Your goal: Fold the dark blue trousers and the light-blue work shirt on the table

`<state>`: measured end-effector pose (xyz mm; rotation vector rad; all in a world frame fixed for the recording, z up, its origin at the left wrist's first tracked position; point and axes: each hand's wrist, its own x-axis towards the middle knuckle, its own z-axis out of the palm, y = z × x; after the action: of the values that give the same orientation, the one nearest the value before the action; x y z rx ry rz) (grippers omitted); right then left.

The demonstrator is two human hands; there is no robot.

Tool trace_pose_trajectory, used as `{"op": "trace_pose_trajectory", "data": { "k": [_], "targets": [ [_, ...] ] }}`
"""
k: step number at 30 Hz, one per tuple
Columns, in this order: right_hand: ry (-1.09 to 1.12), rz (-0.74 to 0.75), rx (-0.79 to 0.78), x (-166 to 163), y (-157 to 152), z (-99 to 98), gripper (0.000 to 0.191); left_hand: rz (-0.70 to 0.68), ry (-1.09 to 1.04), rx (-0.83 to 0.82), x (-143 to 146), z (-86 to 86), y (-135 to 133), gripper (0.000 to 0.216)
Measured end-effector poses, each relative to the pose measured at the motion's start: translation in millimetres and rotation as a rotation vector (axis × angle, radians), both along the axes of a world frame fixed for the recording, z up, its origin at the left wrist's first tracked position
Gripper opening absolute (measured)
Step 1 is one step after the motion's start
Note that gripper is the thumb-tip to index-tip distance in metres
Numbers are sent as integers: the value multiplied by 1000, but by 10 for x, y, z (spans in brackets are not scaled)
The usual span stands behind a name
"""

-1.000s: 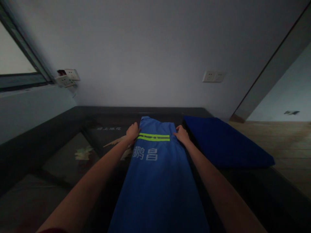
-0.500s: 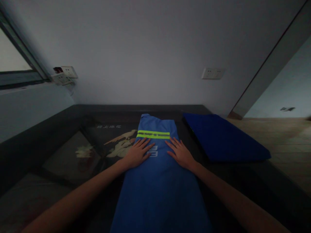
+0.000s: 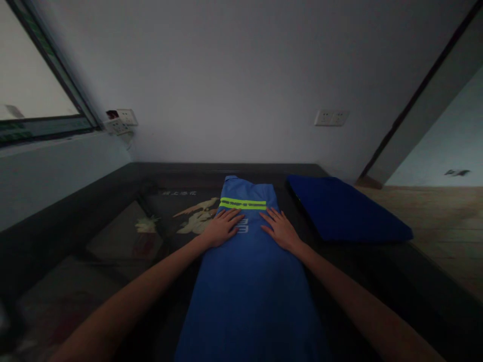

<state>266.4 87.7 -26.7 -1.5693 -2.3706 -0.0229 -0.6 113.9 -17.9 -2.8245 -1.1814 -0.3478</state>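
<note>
A long blue garment [image 3: 247,286] folded into a narrow strip lies lengthwise on a dark glass-topped table [image 3: 75,221], running away from me. It has a yellow-green reflective stripe [image 3: 243,203] near its far end and white lettering partly covered by my hands. My left hand [image 3: 222,228] lies flat on the cloth just below the stripe, fingers spread. My right hand [image 3: 279,230] lies flat beside it, also open with fingers spread. Both palms press on the fabric and hold nothing.
A darker blue folded cloth [image 3: 343,211] lies on the table to the right of the garment. Printed pictures show under the glass at left [image 3: 196,216]. The wall behind carries sockets [image 3: 331,117] and a window at left [image 3: 33,95]. Wooden floor lies to the right.
My hands left the garment's sides near the stripe and came down flat onto its top below the stripe. Since half a second ago they have hardly moved; the view shifted slightly.
</note>
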Motion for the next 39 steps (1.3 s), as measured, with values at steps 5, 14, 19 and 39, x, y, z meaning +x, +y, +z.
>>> {"op": "trace_pose_trajectory", "data": {
  "k": [5, 14, 19, 39],
  "targets": [
    [143, 45, 120, 14, -452, 331, 43, -82, -91, 88, -120, 234, -492, 36],
    [118, 484, -191, 416, -2392, 446, 51, -612, 68, -214, -777, 531, -2282, 63],
    [-120, 463, 16, 628, -2777, 157, 72, -567, 164, -140, -944, 312, -2555, 77],
    [-135, 762, 139, 282, -2641, 219, 58, -480, -293, -70, -1047, 139, -2526, 36]
  ]
}}
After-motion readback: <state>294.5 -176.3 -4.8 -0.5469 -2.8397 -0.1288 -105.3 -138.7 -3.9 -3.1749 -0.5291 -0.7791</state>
